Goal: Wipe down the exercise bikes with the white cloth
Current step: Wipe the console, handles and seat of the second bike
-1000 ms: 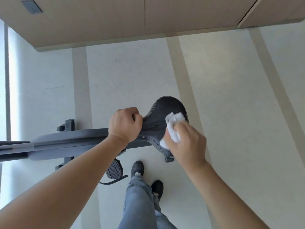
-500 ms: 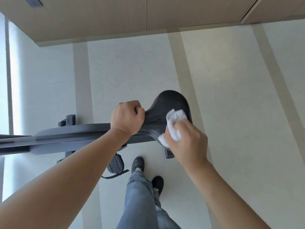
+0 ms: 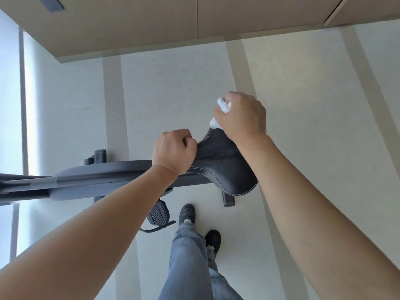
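Right hand (image 3: 240, 114) is curled around the bunched white cloth (image 3: 223, 106), pressing it against the far edge of the bike's black saddle (image 3: 225, 167); cloth shows only as two white lobes at the hand's upper-left side, the rest hidden under the palm. Left hand (image 3: 174, 151) is clenched around the narrow nose of the same saddle, apparently steadying it. Saddle's long axis runs left to right in the head view, nose toward the left hand, broad rear toward the right forearm. From the cloth hand, the unwiped-looking expanse of saddle lies toward the wearer, down to the stitched near rim. Judgement: the coming stroke would pull back along that surface; right hand is the working one. Beyond the saddle, the grey bike frame (image 3: 101, 176) extends leftward; a pedal (image 3: 158, 213) hangs below it, above the pale floor (image 3: 303, 105).
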